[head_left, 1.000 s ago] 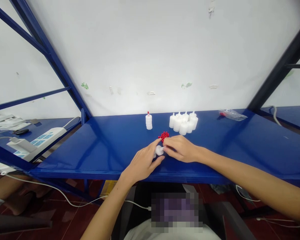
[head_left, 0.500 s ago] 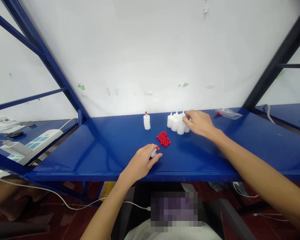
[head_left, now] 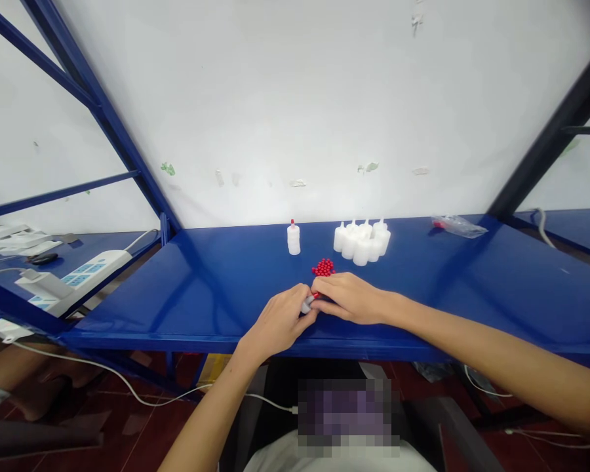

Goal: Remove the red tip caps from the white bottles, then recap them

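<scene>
1. Head view: left hand (head_left: 279, 321) grips white bottle (head_left: 306, 306), tilted, near front edge of blue table (head_left: 216, 282).
2. Right hand (head_left: 351, 298) pinches red cap (head_left: 316, 296) at bottle's tip.
3. Loose caps (head_left: 323, 266) just beyond hands; capped bottle (head_left: 294, 241), bottle group (head_left: 361, 244) farther back.

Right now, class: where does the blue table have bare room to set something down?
Bare: the blue table left of the red-tipped bottle, and the stretch bordered by the white bottle cluster, plastic bag and right forearm. Crowded: the centre, where the left hand and right hand meet at a held bottle near the red caps.
</scene>
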